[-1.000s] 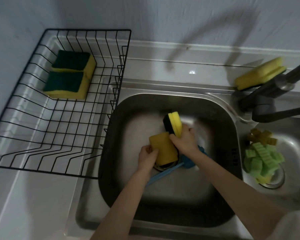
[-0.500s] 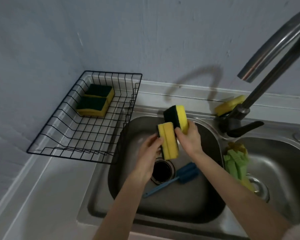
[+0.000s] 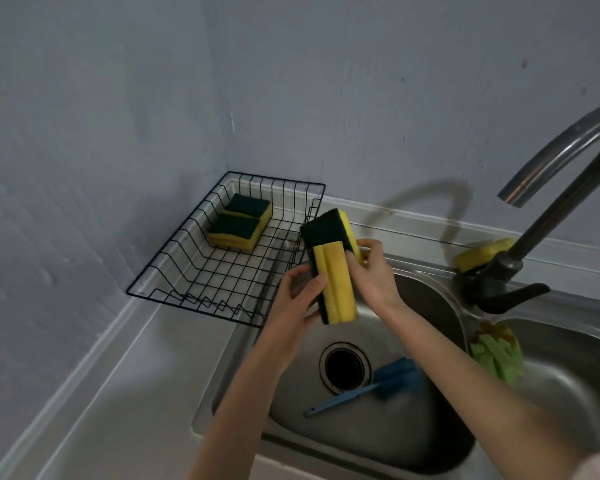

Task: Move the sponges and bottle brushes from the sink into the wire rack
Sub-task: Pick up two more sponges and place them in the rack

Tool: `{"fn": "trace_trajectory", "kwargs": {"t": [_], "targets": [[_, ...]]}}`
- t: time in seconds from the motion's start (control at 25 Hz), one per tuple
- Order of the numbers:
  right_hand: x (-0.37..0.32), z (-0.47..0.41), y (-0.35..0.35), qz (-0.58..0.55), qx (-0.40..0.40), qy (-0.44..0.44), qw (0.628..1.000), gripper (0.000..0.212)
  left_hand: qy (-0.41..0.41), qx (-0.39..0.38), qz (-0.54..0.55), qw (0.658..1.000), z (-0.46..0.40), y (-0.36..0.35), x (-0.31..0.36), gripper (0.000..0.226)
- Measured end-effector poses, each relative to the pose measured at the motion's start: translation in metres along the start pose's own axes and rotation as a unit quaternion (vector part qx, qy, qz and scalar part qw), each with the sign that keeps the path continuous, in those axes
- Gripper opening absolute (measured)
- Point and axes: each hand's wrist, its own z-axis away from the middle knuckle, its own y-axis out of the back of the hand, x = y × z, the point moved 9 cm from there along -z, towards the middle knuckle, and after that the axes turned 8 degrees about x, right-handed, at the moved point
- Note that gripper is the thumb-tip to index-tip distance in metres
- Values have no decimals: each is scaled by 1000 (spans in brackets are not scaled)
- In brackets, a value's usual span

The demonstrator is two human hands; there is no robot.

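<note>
My left hand (image 3: 300, 299) grips a yellow sponge with a dark green scouring side (image 3: 338, 289), held upright above the sink's left rim. My right hand (image 3: 373, 275) holds a second yellow-and-green sponge (image 3: 326, 228) just behind it, tilted toward the black wire rack (image 3: 194, 271). Two sponges (image 3: 239, 225) lie side by side at the rack's far end, green sides up. A blue bottle brush (image 3: 371, 384) lies on the floor of the steel sink (image 3: 378, 445), right of the drain (image 3: 345, 367).
A dark curved faucet (image 3: 520, 258) rises at the right between the two basins. Behind its base sits another yellow sponge (image 3: 478, 256). Green and yellow sponge pieces (image 3: 497, 356) lie in the right basin. A grey wall stands close behind; pale counter lies at the left.
Both hands have lifted the two sponges out of the basin and carried them up and left toward the rack. The view has tilted upward.
</note>
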Motion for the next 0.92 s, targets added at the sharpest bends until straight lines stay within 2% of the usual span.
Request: {"fn": "trace_trajectory", "kwargs": {"t": [0.24,0.4,0.52,0.6,0.72,0.92], "targets": [[-39,-15,-37,2,-22,56,998,34,-65,79,-39,994,2,55,49,19],[-49,-30,-65,12,-55,61,997,33,-93,185,-71,976,1,104,80,28],[-51,-38,-90,24,-97,54,994,34,-114,280,-126,945,0,136,95,30],[-46,-45,-110,19,-132,26,991,35,-132,340,-194,911,-1,154,104,35],[-22,-54,-145,-5,-197,-81,977,43,-148,394,-281,862,-5,171,112,48],[4,-63,-190,-17,-255,-153,955,48,-127,413,-292,853,-20,189,114,48]]}}
